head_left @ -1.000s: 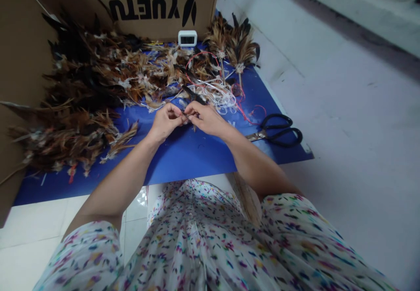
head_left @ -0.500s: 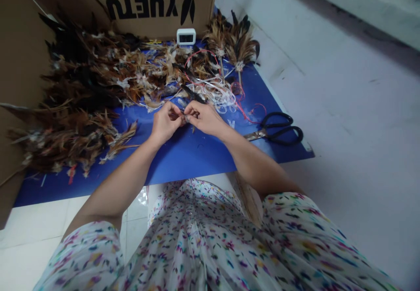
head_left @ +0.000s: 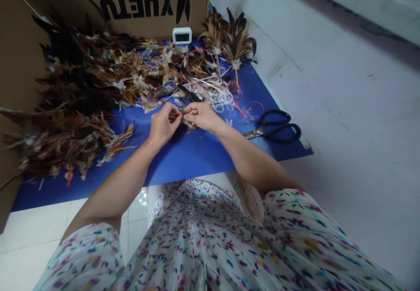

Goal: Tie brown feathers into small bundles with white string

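Note:
Over the blue tabletop [head_left: 183,159], my left hand [head_left: 164,124] and my right hand [head_left: 201,116] meet with fingertips pinched close together. A small brownish feather piece [head_left: 189,125] shows under the fingers of my right hand, which grip it. What the left fingertips pinch is too small to make out. Just beyond the hands lie a dark feather [head_left: 189,93] and a tangle of white strips [head_left: 215,90] with red string [head_left: 243,111].
Brown and black feather piles [head_left: 72,138] cover the left and back. Black-handled scissors [head_left: 277,127] lie at the right edge. Two feather bundles [head_left: 235,48] and a white digital clock [head_left: 182,36] are at the back, near a cardboard box [head_left: 144,2].
The view has shifted slightly. More of the feather piece now shows below my right fingers. Both hands remain pinched close together.

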Demonstrator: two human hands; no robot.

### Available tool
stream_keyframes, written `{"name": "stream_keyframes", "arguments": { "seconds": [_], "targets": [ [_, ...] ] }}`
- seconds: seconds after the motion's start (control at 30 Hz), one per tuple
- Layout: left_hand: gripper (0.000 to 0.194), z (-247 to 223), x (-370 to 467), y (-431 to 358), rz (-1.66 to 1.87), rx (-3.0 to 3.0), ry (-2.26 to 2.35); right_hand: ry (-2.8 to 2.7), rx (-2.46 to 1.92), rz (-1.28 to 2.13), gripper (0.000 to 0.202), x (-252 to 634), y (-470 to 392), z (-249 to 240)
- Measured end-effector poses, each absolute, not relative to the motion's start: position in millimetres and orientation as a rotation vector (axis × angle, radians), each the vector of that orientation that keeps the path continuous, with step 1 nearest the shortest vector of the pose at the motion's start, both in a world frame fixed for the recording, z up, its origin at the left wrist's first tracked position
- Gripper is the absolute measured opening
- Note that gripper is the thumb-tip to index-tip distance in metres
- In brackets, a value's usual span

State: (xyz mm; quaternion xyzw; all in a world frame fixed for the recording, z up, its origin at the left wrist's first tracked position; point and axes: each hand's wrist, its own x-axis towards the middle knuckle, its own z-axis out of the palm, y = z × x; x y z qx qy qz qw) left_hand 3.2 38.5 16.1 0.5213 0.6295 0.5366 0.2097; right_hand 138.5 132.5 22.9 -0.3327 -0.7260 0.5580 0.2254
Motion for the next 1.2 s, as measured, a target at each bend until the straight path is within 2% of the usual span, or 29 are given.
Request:
{"name": "stream_keyframes", "arguments": {
  "seconds": [0.2,0.6,0.93,1.2],
  "targets": [
    [0.017,14.0,1.2,37.3,1.523,1.613,1.761,-1.815,-1.083,1.785,0.016,139.6,125.2,41.8],
    [0.021,-0.7,-7.7,42.8,1.603,1.922,1.763,-1.648,-0.945,2.073,0.021,143.3,128.8,43.8],
    [0.022,2.3,-5.1,41.7,1.651,1.881,1.784,-1.686,-0.971,1.964,0.028,140.9,120.4,50.4],
    [0.027,-0.4,-4.3,44.4,1.724,1.742,1.730,-1.743,-0.926,1.869,0.026,139.7,123.6,41.9]
  ]
}}
